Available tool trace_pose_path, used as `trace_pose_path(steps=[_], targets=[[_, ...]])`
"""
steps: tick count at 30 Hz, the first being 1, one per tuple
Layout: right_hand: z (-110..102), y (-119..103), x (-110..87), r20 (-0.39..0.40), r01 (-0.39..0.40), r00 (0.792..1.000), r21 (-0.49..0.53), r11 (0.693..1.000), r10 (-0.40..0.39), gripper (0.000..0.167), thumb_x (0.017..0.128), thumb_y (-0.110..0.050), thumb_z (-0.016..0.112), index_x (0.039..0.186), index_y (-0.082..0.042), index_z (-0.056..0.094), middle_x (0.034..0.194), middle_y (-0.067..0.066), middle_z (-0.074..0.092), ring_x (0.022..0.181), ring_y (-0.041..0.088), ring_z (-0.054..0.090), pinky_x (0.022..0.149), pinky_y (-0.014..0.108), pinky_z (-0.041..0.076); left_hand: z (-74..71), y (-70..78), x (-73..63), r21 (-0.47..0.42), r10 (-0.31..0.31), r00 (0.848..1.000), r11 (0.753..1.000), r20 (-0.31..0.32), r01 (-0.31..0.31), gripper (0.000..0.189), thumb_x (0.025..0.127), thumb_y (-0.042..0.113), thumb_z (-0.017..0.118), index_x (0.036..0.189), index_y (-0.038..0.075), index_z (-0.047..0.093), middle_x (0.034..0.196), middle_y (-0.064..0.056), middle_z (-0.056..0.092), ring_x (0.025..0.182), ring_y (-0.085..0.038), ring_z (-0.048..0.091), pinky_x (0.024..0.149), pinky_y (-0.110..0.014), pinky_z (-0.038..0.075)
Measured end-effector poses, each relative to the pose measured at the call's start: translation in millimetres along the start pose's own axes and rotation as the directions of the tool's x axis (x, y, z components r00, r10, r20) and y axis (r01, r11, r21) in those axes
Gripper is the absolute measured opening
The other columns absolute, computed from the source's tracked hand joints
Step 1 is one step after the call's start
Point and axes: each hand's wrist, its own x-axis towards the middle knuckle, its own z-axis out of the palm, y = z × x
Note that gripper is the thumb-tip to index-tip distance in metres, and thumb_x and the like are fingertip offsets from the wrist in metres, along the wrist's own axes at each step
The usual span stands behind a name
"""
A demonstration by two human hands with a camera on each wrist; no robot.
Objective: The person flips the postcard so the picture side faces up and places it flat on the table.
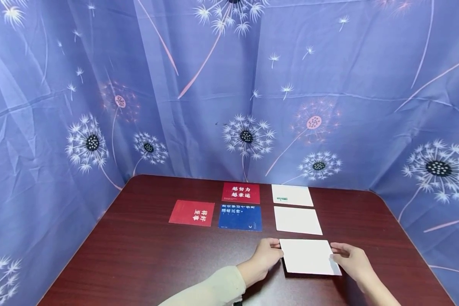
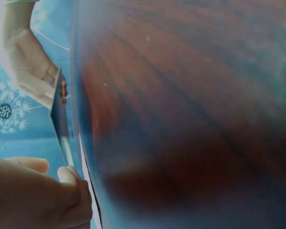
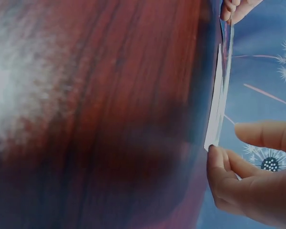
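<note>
A white card (image 1: 310, 256) is held slightly tilted above the front right of the table, its shadow showing beneath its near edge. My left hand (image 1: 265, 258) pinches its left edge between thumb and fingers. At the opposite short edge, my right hand (image 1: 353, 262) grips it, fingers behind and thumb at the front. The left wrist view shows the card (image 2: 60, 121) nearly edge-on between both hands. From the right wrist, fingertips (image 3: 214, 155) meet its lower end. Just beyond the held card lies another blank white card (image 1: 298, 220).
Further back is a white card with a small green print (image 1: 292, 195). To its left lie a red card (image 1: 240, 193), a blue card (image 1: 239, 218) and another red card (image 1: 191, 213), all with white writing. A blue dandelion curtain (image 1: 214, 114) hangs behind the dark red table (image 1: 157, 255).
</note>
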Motion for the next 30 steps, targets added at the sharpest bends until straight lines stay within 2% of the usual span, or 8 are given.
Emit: trace_pose_path(steps=[6, 9, 12, 16, 20, 25, 30], targets=[[-4, 1, -0.2, -0.029, -0.021, 0.999, 0.043, 0.999, 0.022, 0.041, 0.087, 0.0, 0.059, 0.122, 0.02, 0.052, 0.104, 0.023, 0.066, 0.088, 0.017, 0.063, 0.069, 0.023, 0.053, 0.0, 1.8, 1.3, -0.013, 0.014, 1.0, 1.0, -0.004, -0.014, 0.043, 0.072, -0.014, 0.056, 0.115, -0.01, 0.06, 0.083, -0.006, 0.06, 0.072, -0.011, 0.054, 0.063, -0.02, 0.045], [-7, 1, -0.5, -0.019, -0.059, 0.998, 0.079, 0.995, 0.061, 0.041, 0.089, -0.003, 0.06, 0.123, 0.02, 0.052, 0.102, 0.021, 0.067, 0.088, 0.014, 0.063, 0.072, 0.027, 0.054, -0.6, 1.4, 1.0, -0.025, 0.015, 1.0, 1.0, 0.006, -0.015, 0.049, 0.074, -0.014, 0.056, 0.121, -0.003, 0.059, 0.075, -0.002, 0.057, 0.065, -0.01, 0.054, 0.056, -0.02, 0.044], [-9, 3, -1.4, -0.015, -0.076, 0.997, 0.098, 0.992, 0.078, 0.042, 0.089, -0.006, 0.062, 0.122, 0.018, 0.053, 0.1, 0.017, 0.068, 0.086, 0.01, 0.062, 0.072, 0.028, 0.055, -0.8, 2.0, 0.8, -0.045, 0.027, 1.0, 0.999, 0.013, -0.027, 0.05, 0.076, -0.015, 0.057, 0.124, -0.002, 0.058, 0.072, 0.001, 0.055, 0.063, -0.011, 0.056, 0.057, -0.023, 0.049], [-10, 4, -3.3, -0.03, -0.077, 0.996, 0.131, 0.988, 0.082, 0.042, 0.089, -0.008, 0.063, 0.122, 0.016, 0.055, 0.095, 0.009, 0.069, 0.081, 0.005, 0.061, 0.071, 0.024, 0.054, -0.2, 2.4, 1.5, -0.07, 0.042, 0.999, 0.997, -0.009, -0.043, 0.034, 0.075, -0.015, 0.057, 0.108, -0.007, 0.062, 0.072, -0.001, 0.056, 0.063, -0.011, 0.056, 0.064, -0.028, 0.055], [-12, 5, -5.5, -0.047, -0.082, 0.994, 0.209, 0.974, 0.094, 0.045, 0.09, -0.012, 0.065, 0.125, 0.015, 0.054, 0.09, 0.002, 0.068, 0.076, 0.003, 0.063, 0.07, 0.024, 0.055, 1.4, 2.3, 3.3, -0.089, 0.038, 0.998, 0.995, -0.044, -0.042, 0.02, 0.071, -0.014, 0.057, 0.088, -0.005, 0.064, 0.071, -0.002, 0.057, 0.062, -0.011, 0.055, 0.065, -0.03, 0.055], [-12, 3, -8.5, -0.099, -0.07, 0.989, 0.325, 0.943, 0.108, 0.045, 0.089, -0.015, 0.069, 0.123, 0.013, 0.057, 0.087, -0.004, 0.071, 0.076, 0.003, 0.067, 0.072, 0.025, 0.056, 2.4, 3.3, 3.8, -0.105, 0.054, 0.997, 0.993, -0.047, -0.059, 0.016, 0.073, -0.014, 0.058, 0.082, -0.004, 0.065, 0.069, -0.001, 0.056, 0.061, -0.009, 0.054, 0.065, -0.031, 0.055], [-12, 4, -11.6, -0.167, -0.011, 0.982, 0.405, 0.914, 0.086, 0.028, 0.09, -0.015, 0.067, 0.11, 0.005, 0.069, 0.081, -0.01, 0.072, 0.073, 0.005, 0.069, 0.069, 0.022, 0.055, 0.9, 3.6, 4.6, -0.102, 0.067, 0.997, 0.992, -0.045, -0.071, 0.013, 0.073, -0.013, 0.059, 0.084, -0.008, 0.066, 0.069, -0.005, 0.06, 0.06, -0.008, 0.054, 0.062, -0.025, 0.052]])
